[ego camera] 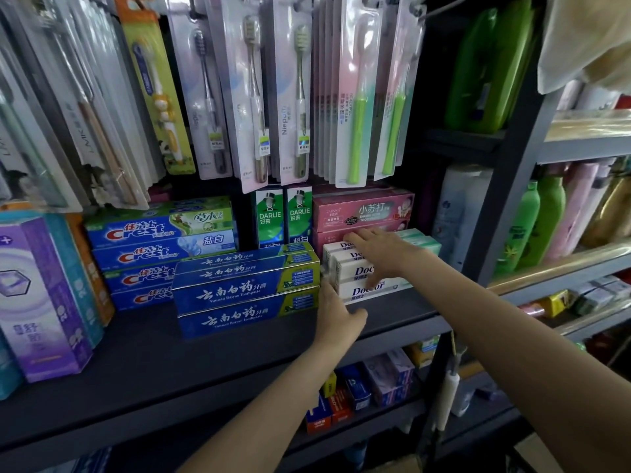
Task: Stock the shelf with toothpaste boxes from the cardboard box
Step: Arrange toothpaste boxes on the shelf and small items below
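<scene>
The head camera looks at a dark shelf (211, 363) full of toothpaste. A stack of white Doctor toothpaste boxes (362, 278) sits at the right end of the shelf, just beside a stack of blue Yunnan Baiyao boxes (246, 288). The right hand (379, 249) lies flat on top of the white stack with straight fingers. The left hand (336, 315) presses against the left end of the white stack, fingers straight. Pink boxes (362, 209) stand behind. Toothbrushes (293, 93) hang above.
</scene>
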The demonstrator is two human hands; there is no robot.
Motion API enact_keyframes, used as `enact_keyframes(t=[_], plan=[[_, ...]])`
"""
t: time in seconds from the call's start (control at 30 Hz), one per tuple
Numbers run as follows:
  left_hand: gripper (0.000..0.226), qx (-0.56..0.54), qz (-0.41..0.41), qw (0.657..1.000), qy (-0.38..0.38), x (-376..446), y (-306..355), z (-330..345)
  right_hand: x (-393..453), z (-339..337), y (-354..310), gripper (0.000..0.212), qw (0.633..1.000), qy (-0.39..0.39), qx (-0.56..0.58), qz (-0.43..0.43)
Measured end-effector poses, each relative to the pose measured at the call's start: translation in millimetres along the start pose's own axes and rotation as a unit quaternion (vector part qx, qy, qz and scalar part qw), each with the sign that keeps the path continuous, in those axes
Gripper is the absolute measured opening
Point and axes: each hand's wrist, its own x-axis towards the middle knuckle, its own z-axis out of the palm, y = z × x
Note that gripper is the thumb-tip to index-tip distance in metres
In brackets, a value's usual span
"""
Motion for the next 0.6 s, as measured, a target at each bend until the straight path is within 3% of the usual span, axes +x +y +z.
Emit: enact_keyframes(t=[0.2, 0.6], plan=[[0.097, -0.020, 0.016, 1.000, 0.005, 7.6, 11.2, 4.8, -26.6, 27.3, -12.6, 0.091, 0.993, 0.098, 0.057, 0.026], [0.078, -0.057, 0.008, 0.998, 0.008, 15.6, 13.9, 0.8, -21.5, 26.2, -11.6, 0.072, 0.992, 0.066, 0.110, 0.022]])
